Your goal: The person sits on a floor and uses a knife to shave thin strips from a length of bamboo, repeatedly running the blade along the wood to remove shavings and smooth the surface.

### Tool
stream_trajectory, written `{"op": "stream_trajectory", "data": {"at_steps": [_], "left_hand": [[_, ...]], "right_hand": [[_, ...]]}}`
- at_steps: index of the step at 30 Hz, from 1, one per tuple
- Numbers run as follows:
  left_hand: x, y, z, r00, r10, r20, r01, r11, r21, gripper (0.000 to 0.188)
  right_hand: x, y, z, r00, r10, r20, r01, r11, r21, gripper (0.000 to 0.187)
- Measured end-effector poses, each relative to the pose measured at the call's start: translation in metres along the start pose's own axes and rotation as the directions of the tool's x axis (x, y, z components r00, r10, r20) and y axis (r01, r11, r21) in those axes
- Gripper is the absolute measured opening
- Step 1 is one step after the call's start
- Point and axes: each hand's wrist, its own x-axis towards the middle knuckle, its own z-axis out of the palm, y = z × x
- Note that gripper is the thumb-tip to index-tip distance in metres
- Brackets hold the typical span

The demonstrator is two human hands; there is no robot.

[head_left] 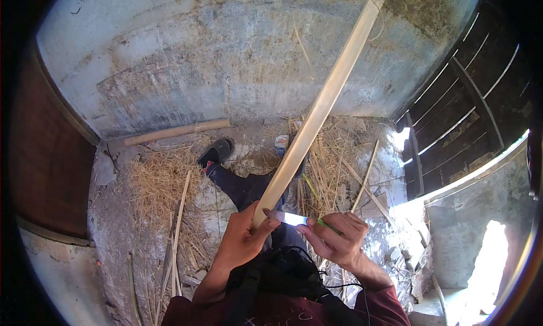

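A long pale bamboo slat (322, 105) slants from my lap up and away to the right, in front of the wall. My left hand (240, 238) is closed round its near end, thumb on top. In my right hand (339, 235) is a knife (291, 218) with a green handle, the fingers wrapped round it. The blade points left and its tip lies against the slat, close to my left thumb. Thin curled fibres hang at the slat's far end.
Heaps of straw-like shavings (164, 176) cover the floor on both sides of my legs. A bamboo pole (175, 132) lies along the wall's foot. Loose strips (366, 176) lie to the right, more at the left. A dark slatted wooden panel (458, 111) stands at the right.
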Motion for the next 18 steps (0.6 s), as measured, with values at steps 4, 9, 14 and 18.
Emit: {"op": "stream_trajectory", "data": {"at_steps": [4, 9, 14, 18], "left_hand": [[0.0, 0.0019, 0.0, 1.0, -0.004, 0.005, 0.004, 1.0, -0.015, 0.03], [0.0011, 0.0003, 0.0015, 0.999, 0.033, -0.011, -0.034, 0.999, -0.009, 0.03], [0.0011, 0.0012, 0.003, 1.0, 0.011, -0.022, -0.01, 0.999, 0.032, 0.03], [0.001, -0.0012, 0.0047, 0.999, 0.036, -0.035, -0.037, 0.999, -0.003, 0.028]], "right_hand": [[-0.0016, -0.0038, 0.0003, 1.0, -0.001, 0.0, 0.001, 0.999, -0.047, 0.028], [-0.0009, -0.0048, -0.0002, 1.0, -0.02, -0.005, 0.02, 0.997, -0.07, 0.027], [-0.0059, -0.0034, 0.0038, 0.998, -0.037, -0.042, 0.034, 0.996, -0.086, 0.027], [-0.0051, -0.003, 0.0037, 0.998, -0.049, -0.045, 0.044, 0.994, -0.1, 0.027]]}}
